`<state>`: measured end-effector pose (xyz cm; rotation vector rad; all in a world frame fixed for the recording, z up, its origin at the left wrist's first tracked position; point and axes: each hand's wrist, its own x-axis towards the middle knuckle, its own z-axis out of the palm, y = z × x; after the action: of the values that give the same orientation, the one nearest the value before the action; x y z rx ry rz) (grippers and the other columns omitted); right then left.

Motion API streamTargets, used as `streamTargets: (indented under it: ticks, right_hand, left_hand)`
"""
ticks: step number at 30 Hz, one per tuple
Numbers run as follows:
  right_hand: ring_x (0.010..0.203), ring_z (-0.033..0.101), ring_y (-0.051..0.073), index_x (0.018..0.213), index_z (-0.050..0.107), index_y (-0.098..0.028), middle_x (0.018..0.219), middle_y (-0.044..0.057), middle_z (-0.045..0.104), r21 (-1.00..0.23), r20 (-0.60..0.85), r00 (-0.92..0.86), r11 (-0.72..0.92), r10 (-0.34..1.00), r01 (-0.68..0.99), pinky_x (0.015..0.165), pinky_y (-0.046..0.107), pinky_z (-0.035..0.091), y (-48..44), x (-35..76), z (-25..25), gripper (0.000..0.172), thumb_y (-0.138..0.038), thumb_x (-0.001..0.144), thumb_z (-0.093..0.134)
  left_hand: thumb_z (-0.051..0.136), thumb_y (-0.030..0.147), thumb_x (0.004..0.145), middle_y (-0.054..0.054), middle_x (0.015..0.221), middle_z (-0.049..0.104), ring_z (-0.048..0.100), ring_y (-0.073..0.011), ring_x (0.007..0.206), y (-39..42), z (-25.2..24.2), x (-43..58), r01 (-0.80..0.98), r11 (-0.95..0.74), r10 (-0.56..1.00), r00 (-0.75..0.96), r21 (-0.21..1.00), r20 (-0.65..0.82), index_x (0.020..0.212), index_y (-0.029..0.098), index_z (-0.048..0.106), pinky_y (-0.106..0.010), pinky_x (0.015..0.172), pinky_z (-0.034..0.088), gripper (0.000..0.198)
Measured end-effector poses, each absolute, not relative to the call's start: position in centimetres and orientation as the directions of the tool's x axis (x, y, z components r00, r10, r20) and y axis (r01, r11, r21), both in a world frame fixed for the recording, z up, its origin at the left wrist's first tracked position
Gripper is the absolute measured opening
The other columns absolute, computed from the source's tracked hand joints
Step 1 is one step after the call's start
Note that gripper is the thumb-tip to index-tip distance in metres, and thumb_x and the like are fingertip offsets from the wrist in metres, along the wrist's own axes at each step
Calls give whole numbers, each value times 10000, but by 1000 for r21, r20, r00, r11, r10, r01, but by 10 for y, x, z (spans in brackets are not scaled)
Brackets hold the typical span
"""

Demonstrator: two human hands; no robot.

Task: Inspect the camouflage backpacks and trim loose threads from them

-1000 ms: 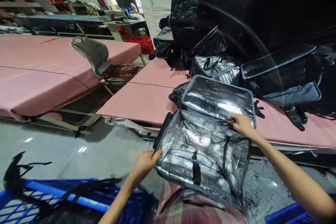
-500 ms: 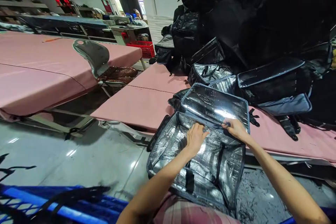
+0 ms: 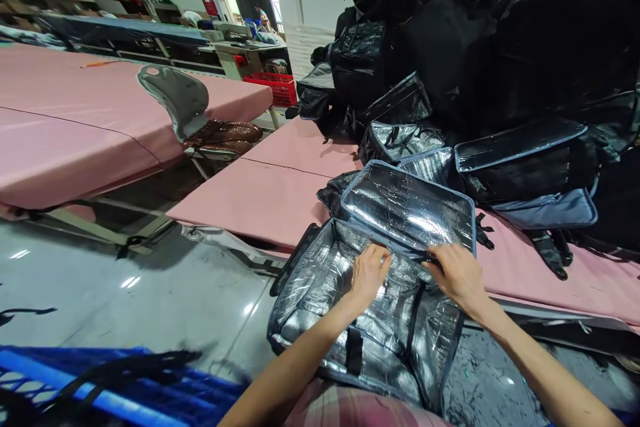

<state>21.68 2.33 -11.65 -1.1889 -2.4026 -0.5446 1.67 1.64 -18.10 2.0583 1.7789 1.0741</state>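
By the lid (image 3: 395, 197), left hand (image 3: 369, 273) has arrived.

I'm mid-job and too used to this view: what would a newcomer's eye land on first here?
Probably the shiny silver-lined bag gaping open at bottom centre, with the left hand and right hand near the seam where its raised lid joins. Next, the dark heap of black bags filling the upper right, then the pink table beneath, running across the middle.
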Motion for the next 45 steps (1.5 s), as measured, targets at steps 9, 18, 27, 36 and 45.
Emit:
streamTargets:
  ticks: [9,18,27,36,45]
  right_hand:
    - [667,430,142,898,625,-172,740,19,618,436,518,-693,542,502,719,633,310,246,33,208,-120,116,-145,852,522]
    - [692,450,140,955,615,-171,790,23,635,431,530,-703,564,474,705,635,307,252,25,208,-122,137,-141,848,534]
    - [702,460,148,941,611,-187,831,38,635,551,410,-794,572,448,608,640,318,272,27,189,-112,205,-134,896,418]
    - [649,417,158,759,584,-184,665,21,566,408,461,-731,611,503,678,594,312,239,30,193,-115,181,-115,872,461]
    - [667,447,160,804,617,-182,685,26,583,139,577,-488,510,655,849,583,296,266,19,191,-134,96,-217,856,543]
  left_hand:
    - [558,246,821,13,687,600,504,-93,573,27,-188,37,709,-218,925,-70,670,374,709,177,623,-214,533,313,147]
    - [522,131,749,27,628,545,492,-87,580,16,-180,27,530,-206,963,-39,823,267,639,174,611,-188,581,365,149]
    - [504,86,700,19,638,592,534,-108,613,15,-176,27,448,-243,964,15,861,264,641,173,626,-210,628,401,161]
    - [532,145,762,15,657,633,563,-115,617,9,-167,7,578,-287,958,180,764,224,658,180,666,-204,615,400,174]
    - [439,234,896,-11,787,584,518,-100,690,25,-142,-11,841,-347,856,101,416,508,881,216,658,-209,569,338,221]
